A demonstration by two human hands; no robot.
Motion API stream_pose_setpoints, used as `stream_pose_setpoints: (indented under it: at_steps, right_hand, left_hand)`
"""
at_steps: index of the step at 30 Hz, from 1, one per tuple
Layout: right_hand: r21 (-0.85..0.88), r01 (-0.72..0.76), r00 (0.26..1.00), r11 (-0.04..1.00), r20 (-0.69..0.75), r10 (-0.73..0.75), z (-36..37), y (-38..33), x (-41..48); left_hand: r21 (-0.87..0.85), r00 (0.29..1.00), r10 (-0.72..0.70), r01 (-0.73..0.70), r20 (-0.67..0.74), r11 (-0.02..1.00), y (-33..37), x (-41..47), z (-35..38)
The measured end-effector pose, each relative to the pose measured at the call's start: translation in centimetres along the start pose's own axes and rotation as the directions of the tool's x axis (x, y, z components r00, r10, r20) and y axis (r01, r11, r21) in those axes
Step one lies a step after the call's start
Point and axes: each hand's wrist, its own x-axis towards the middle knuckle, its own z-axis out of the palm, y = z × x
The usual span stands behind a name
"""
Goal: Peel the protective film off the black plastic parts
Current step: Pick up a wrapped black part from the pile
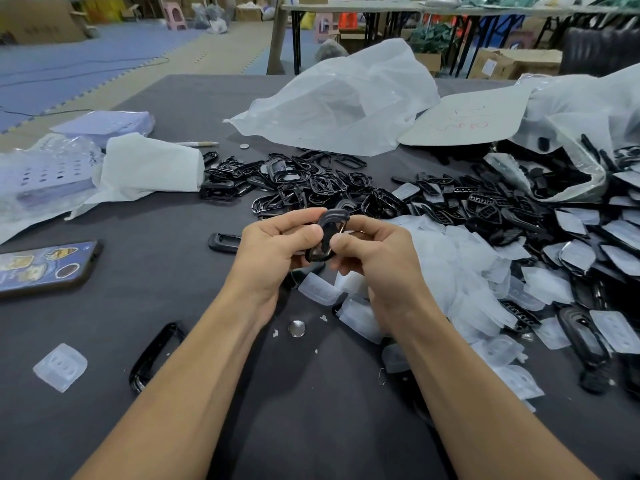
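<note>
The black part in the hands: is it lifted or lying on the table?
Lifted: the left hand and the right hand pinch the black part above the table.

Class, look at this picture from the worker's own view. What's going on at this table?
A person is seated at a dark table, holding one black plastic part between both hands. The left hand grips its side, and the right hand pinches its edge with thumb and fingers. Whether film is still on it cannot be told. A heap of black parts lies just beyond, and loose film pieces are piled to the right.
</note>
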Motion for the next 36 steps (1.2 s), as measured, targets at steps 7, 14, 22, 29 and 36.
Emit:
stream_pose_setpoints:
  at_steps: [7, 14, 22, 29, 36]
  right_hand:
    - [0.037, -0.011, 1.000, 0.999, -0.026, 0.012, 0.09, -0.10, -0.11]
    - [0.045, -0.032, 0.998, 0.998, -0.046, 0.034, 0.06, -0.22, -0.17]
    - [0.086, -0.068, 0.998, 0.994, 0.022, 0.066, -0.43, -0.53, -0.07]
    - [0.107, -0.043, 0.998, 0.993, 0.054, 0.038, -0.47, -0.34, -0.09]
    - [0.281, -0.146, 0.980, 0.949, 0.174, 0.099, -0.87, -0.45, -0.03]
  left_hand:
    - [-0.027, 0.996, 0.007, -0.009, -0.094, 1.000, 0.07, -0.20, 0.09]
    - [0.067, 0.996, 0.092, -0.090, -0.023, 0.994, -0.19, -0.24, -0.15]
    - [-0.055, 1.000, -0.015, 0.015, 0.007, 0.998, -0.09, 0.11, -0.44]
    - [-0.073, 1.000, 0.013, -0.012, 0.005, 0.997, -0.13, 0.13, -0.26]
    - [-0.025, 0.964, 0.208, -0.215, -0.164, 0.976, -0.55, -0.15, 0.50]
